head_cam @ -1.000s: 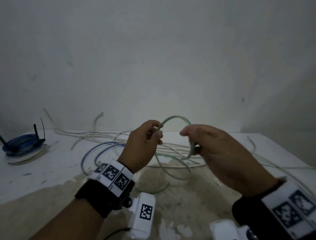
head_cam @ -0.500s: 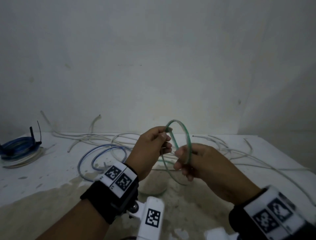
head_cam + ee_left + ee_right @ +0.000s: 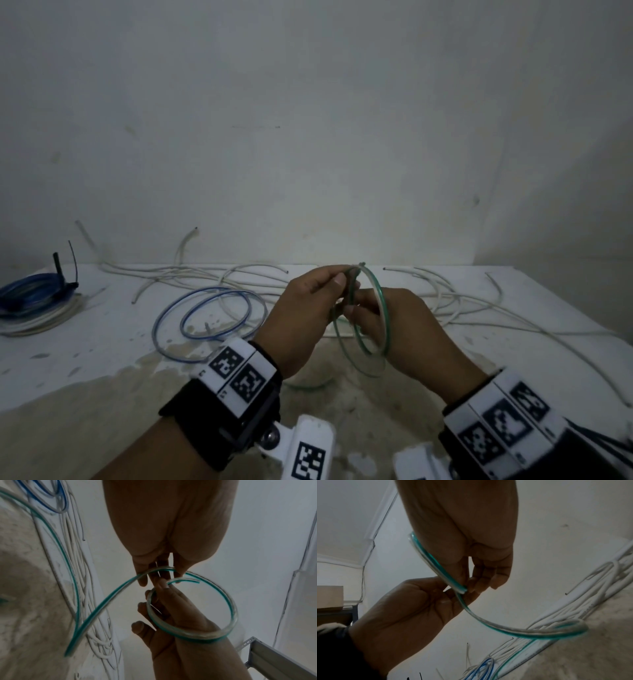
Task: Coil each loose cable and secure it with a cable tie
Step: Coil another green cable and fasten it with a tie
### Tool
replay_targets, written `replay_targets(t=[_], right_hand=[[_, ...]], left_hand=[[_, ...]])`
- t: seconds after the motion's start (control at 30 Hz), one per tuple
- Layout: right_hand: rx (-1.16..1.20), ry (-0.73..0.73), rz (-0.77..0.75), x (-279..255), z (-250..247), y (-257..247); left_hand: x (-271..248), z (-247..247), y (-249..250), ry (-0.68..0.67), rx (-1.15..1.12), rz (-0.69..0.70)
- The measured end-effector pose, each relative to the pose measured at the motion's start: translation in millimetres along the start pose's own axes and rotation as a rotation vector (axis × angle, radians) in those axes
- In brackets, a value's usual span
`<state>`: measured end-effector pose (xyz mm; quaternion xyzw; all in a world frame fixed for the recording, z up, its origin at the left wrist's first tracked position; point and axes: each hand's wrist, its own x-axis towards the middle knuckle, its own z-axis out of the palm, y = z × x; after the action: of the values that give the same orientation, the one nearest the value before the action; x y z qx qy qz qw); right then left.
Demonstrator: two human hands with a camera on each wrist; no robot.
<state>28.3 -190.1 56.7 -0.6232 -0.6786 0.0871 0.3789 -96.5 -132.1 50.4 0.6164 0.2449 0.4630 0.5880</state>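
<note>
Now both hands (image 3: 346,315) pinch the green cable (image 3: 383,301) coil between them.

A bare, dim utility room or workshop corner, by the look of it. Plain whitewashed wall (image 3: 308,137) behind the hands, scuffed and unadorned. Under the hands, a rough white counter (image 3: 102,346) with worn, stained patches where the paint is gone. White cables (image 3: 479,308) sprawl beyond the hands, blue-striped loops (image 3: 205,315) lie to their left, and a tied blue bundle (image 3: 30,291) sits far left. The left wrist view catches a slotted metal shelf frame (image 3: 274,655); a thin wire runs up the wall corner (image 3: 373,536).
</note>
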Motion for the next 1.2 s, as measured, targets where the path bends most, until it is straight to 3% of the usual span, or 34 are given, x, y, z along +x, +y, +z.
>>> replay_targets(t=[0.2, 0.3, 0.4, 0.47, 0.67, 0.83, 0.9, 1.0, 1.1, 1.2], right_hand=[[-0.044, 0.019, -0.012, 3.7, -1.6, 3.0], [0.177, 0.008, 0.142, 3.2, -8.5, 0.1], [0.676, 0.030, 0.403, 3.5, -24.7, -9.2], [0.722, -0.025, 0.415, 3.3, -35.1, -12.5], [0.485, -0.061, 0.265, -0.4, -42.5, -13.1], [0.002, -0.072, 0.062, -7.9, -37.1, -7.6], [-0.066, -0.066, 0.041, -8.5, -35.4, -4.0], [0.109, -0.155, 0.135, -8.9, -35.0, -3.5], [0.527, -0.343, 0.339, -9.2, -38.6, -4.4], [0.665, -0.439, 0.411, -8.4, -41.0, -3.5]], left_hand=[[-3.5, -1.7, -4.5, -0.064, 0.418, 0.284], [2.6, -9.0, -7.7, -0.038, 0.611, 0.453], [7.8, -16.6, -7.9, -0.036, 0.669, 0.562], [8.2, -19.5, -5.4, -0.060, 0.748, 0.614], [9.3, -26.3, 11.6, -0.234, 0.725, 0.387], [8.4, -26.3, 20.1, -0.280, 0.693, 0.276], [6.8, -26.5, 19.4, -0.288, 0.628, 0.193], [4.6, -27.1, 16.9, -0.311, 0.529, 0.104], [5.1, -27.7, 16.5, -0.376, 0.593, 0.161], [6.3, -26.3, 17.4, -0.389, 0.614, 0.223]])
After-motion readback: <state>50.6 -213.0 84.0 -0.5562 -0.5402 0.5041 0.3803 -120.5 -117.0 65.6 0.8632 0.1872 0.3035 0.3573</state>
